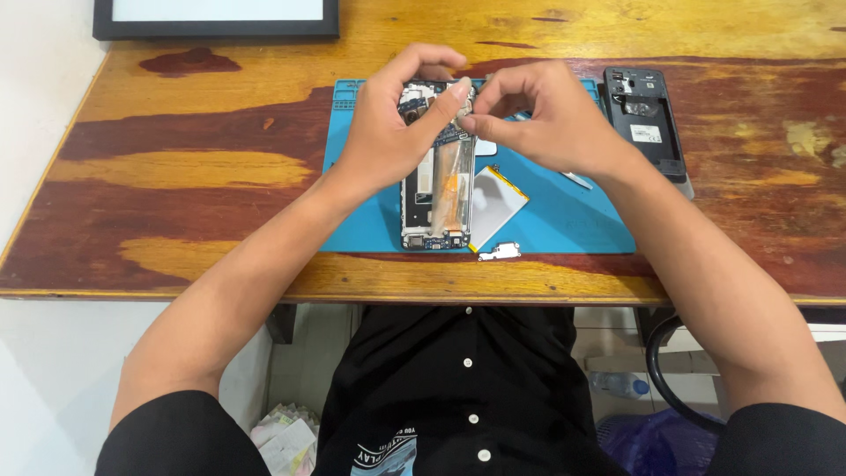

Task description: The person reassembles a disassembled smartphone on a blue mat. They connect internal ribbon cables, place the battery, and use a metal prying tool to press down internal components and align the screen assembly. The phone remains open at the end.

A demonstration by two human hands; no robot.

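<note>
Wooden table (pixel 203 167), streaked red and yellow, with a blue mat (pixel 564 220) at its middle and a dark-framed panel (pixel 216 18) at eleven o'clock. I'm watching the opened phone (pixel 436 198) lie flat on the mat, insides up. My left hand (pixel 388 123) curls over its top end, thumb and forefinger pinched narrow; the right hand (pixel 546 119) meets it from two o'clock, fingertips closed on something too small for me to make out. Risk as I judge it: both pinches crowd the same corner, so a hard pull could tear a thin cable or flick a tiny part off the mat. A battery (pixel 495 204) leans against the phone at four o'clock, a small white bracket (pixel 500 253) sits right at the mat's near edge, easy to knock floorward. The back cover (pixel 645 119) rests at two o'clock.
</note>
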